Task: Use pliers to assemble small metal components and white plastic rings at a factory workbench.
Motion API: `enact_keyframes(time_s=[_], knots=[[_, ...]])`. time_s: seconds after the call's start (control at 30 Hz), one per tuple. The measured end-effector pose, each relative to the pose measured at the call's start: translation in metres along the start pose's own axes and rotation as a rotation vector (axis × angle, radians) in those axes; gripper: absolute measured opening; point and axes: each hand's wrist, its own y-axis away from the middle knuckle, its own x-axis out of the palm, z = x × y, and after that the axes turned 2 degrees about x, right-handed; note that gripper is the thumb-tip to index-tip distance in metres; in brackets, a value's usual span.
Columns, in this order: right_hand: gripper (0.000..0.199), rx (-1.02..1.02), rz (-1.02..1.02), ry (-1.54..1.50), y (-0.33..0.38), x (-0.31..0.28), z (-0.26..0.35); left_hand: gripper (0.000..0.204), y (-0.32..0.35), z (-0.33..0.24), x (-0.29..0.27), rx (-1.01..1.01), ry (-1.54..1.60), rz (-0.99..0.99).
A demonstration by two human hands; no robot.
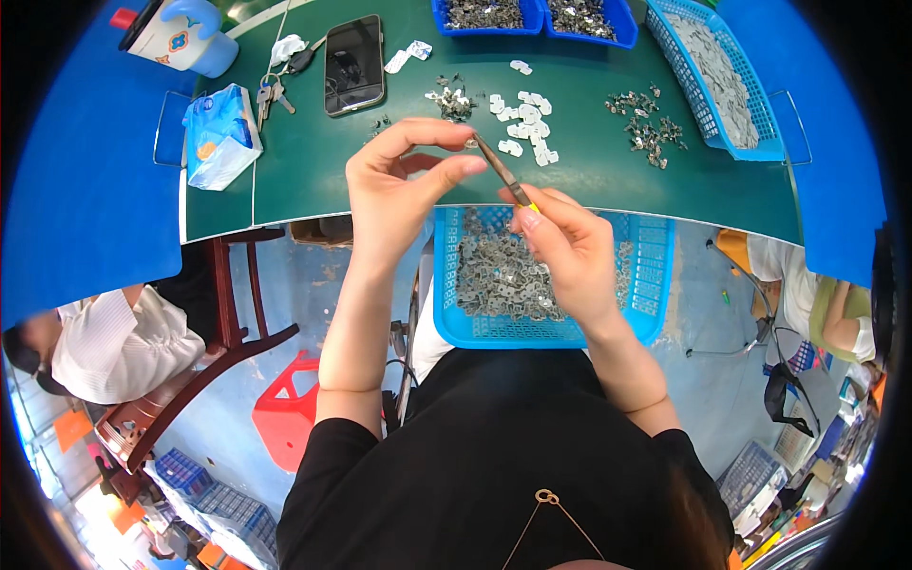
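Pinching small metal part (470, 143) against tweezers (503, 176)

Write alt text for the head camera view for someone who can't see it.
A left hand pinches a tiny metal part while the right hand works it with tweezers, above a blue basket of metal pieces at a green table.

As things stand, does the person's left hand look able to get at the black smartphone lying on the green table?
Probably yes, once freed. The black smartphone lies just beyond the left hand with bare green table between them. But its fingertips now pinch a small metal part, met by the right hand's tweezers.
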Motion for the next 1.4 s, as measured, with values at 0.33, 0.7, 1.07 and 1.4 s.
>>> enact_keyframes(time_s=[0.33, 0.7, 1.07, 1.4], knots=[[0.029, -0.117, -0.057, 0.185, 0.004, 0.003, -0.003, 0.015, 0.007, -0.001, 0.001, -0.272, 0.145, 0.010], [0.029, -0.137, -0.074, 0.172, 0.003, 0.003, -0.005, 0.014, 0.011, 0.001, 0.008, -0.307, 0.290, -0.041], [0.028, -0.213, -0.099, 0.243, 0.002, 0.003, -0.007, 0.015, 0.011, 0.003, 0.011, -0.286, 0.273, -0.038], [0.040, 0.503, 0.469, -1.092, -0.013, -0.012, -0.021, 0.021, 0.006, 0.014, 0.011, -0.341, 0.540, 0.011]])
